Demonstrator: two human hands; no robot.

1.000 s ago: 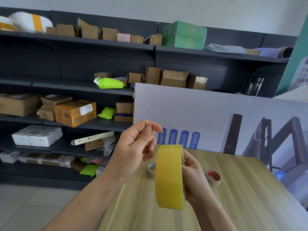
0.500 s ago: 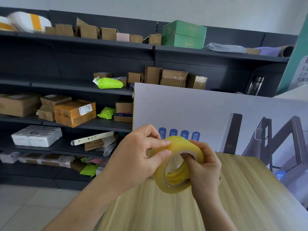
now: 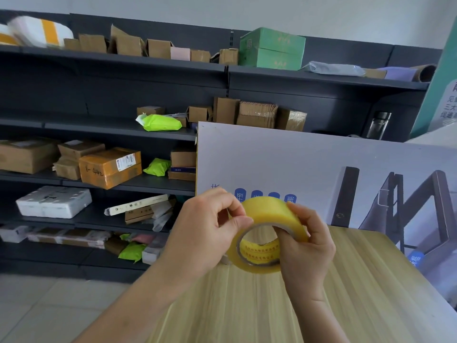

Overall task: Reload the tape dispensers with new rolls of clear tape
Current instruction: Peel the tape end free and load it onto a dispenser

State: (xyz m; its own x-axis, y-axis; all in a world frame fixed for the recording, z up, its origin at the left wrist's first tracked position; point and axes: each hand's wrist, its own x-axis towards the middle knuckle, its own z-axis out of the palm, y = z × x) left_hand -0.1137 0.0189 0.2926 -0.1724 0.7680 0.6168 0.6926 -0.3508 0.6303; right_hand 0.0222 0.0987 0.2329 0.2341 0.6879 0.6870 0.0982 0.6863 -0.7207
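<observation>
Right hand grips the tape roll above the counter while left hand pinches at its rim, seemingly hunting the loose end to peel next.

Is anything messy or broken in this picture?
Yes. On the top shelf, one cardboard box has a bent flap sticking up, and the parcels below lie jumbled. The tape roll held by the left hand and right hand looks fine.

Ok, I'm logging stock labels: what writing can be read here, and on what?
"8-442", first character unsure: handwritten on the orange parcel.
On its shipping label: too small.
On the blue tags of the white board: Chinese, blurred.
Inside the tape roll, red print: too small.
On the teal sign: Chinese, blurred.
</observation>
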